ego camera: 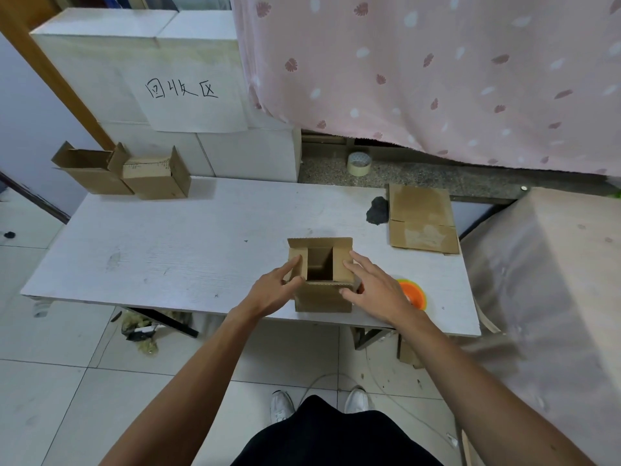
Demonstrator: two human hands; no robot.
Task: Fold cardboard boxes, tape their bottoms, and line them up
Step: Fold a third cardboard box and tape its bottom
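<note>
While both hands lie on it, the cardboard box (322, 297) stands at the near edge of the white table (168, 250), just below the middle of the frame, with its open end up. Its two side flaps are turned inward and its far flap stands upright. The left hand (274, 290) has straight fingers laid on the left flap, with the thumb at the near left corner. The right hand (374, 289) spreads flat over the right flap, its thumb touching the front face. Neither hand is clenched; both press rather than grasp.

Just right of the box, partly hidden behind the right hand, lies an orange round thing (415, 294), perhaps a tape roll. A flat cardboard blank (421, 218) lies right of centre, touching a dark lump (378, 210). Two folded boxes (134, 178) stand side by side at the table's far left corner. A pale tape roll (359, 163) sits on the stone ledge (470, 181) above the table.
</note>
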